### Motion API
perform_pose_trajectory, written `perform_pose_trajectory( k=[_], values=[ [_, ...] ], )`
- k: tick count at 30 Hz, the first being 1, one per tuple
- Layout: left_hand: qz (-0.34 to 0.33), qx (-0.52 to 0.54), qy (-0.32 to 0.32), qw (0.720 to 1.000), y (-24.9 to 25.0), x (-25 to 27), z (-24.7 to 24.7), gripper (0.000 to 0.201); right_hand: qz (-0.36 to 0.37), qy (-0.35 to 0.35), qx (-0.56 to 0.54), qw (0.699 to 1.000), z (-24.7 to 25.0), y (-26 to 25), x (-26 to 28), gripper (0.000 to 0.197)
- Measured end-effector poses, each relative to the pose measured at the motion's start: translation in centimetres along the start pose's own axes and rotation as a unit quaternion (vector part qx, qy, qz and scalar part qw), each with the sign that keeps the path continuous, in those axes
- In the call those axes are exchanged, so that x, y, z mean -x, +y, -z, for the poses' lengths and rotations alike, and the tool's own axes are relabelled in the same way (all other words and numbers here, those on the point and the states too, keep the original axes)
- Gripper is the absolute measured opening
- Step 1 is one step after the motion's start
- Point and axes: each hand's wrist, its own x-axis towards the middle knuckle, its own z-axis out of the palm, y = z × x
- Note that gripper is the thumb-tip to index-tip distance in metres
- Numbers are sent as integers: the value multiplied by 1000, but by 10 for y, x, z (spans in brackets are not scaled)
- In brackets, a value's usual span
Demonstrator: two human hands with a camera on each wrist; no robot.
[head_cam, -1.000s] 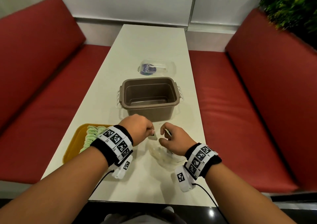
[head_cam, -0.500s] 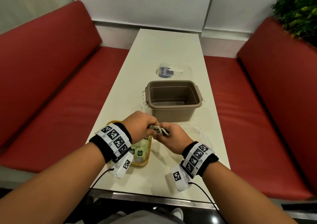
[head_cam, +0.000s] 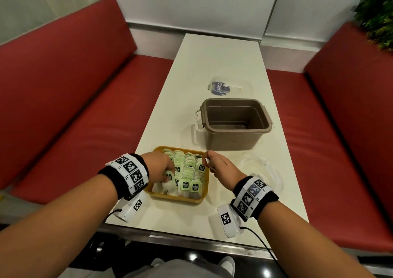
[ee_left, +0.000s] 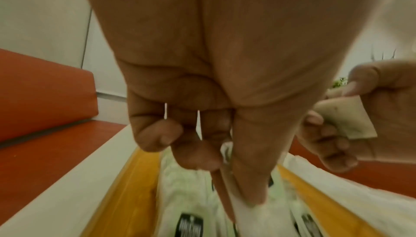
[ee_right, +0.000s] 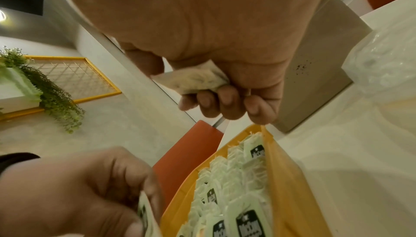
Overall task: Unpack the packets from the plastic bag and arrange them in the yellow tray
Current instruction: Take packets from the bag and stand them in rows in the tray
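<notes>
Rows of green-labelled white packets (head_cam: 187, 171) nearly fill the yellow plastic tray (head_cam: 180, 199); my left hand (head_cam: 158, 167) and right hand (head_cam: 221, 167) each pinch one more, crumpled clear plastic bag (head_cam: 263, 167) apparently emptied.

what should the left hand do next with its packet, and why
Probably lower the packet into the near left corner of the tray and let go. The left hand pinches it just above the rows there, while the right hand holds another packet, waiting.

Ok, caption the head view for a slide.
Left hand places a packet into the yellow tray; right hand holds another.
</notes>
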Motion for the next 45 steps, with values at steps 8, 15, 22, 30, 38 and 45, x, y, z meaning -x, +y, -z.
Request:
perform_pose_trajectory(
  k=[8,15,22,30,38,45],
  values=[
    [25,20,-10,999,-2,-26,-32,46,-17,32,49,998,-14,3,-6,12],
    [37,71,0,997,5,-31,-40,39,8,69,96,993,-17,7,-3,11],
    [-19,94,108,989,-2,-31,-25,47,-3,88,84,993,-23,10,-5,16],
    [-99,127,215,963,7,-26,-2,7,3,104,70,992,-24,9,-8,29],
    [-83,98,173,977,12,-29,-2,19,-9,97,68,993,-24,8,-8,37],
    [-43,27,-3,999,16,-33,-21,32,-120,110,226,960,-15,22,-4,44]
  ],
)
